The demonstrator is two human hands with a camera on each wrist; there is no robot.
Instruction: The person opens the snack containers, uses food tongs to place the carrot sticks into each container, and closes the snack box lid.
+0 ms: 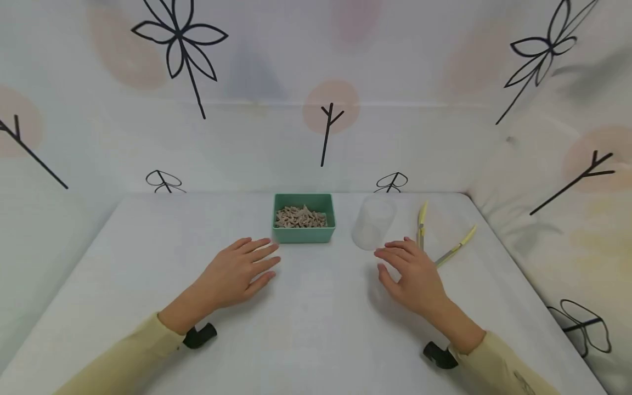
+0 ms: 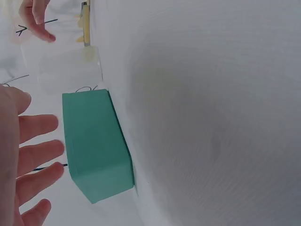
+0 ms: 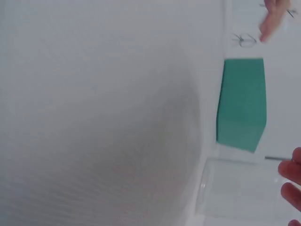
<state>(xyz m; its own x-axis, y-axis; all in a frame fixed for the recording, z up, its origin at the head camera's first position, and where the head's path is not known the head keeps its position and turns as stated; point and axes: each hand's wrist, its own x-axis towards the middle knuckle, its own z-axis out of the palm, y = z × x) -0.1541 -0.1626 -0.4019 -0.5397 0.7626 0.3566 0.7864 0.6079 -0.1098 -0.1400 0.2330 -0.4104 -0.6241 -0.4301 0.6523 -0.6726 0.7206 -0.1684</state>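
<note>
On the table stands a small green rectangular box point(image 1: 303, 236) holding many small pale brown pieces point(image 1: 300, 217). My left hand point(image 1: 239, 272) hovers in front and to the left of this box, fingers spread and holding nothing. In the left wrist view its fingers point(image 2: 40, 153) appear beside the green box point(image 2: 94, 136). A clear, see-through cup point(image 1: 373, 222) stands to the right of the box. My right hand point(image 1: 415, 277) is just in front of the cup, its fingers loosely bent and nothing in them. Whether it touches the cup cannot be told.
Two slim yellow-and-grey tools lie behind my right hand, one nearly upright in view point(image 1: 421, 225) and one slanting right point(image 1: 456, 247); their near ends are partly hidden. A white cloth point(image 1: 306, 340) covers the table, and a patterned curtain point(image 1: 257, 137) hangs behind it.
</note>
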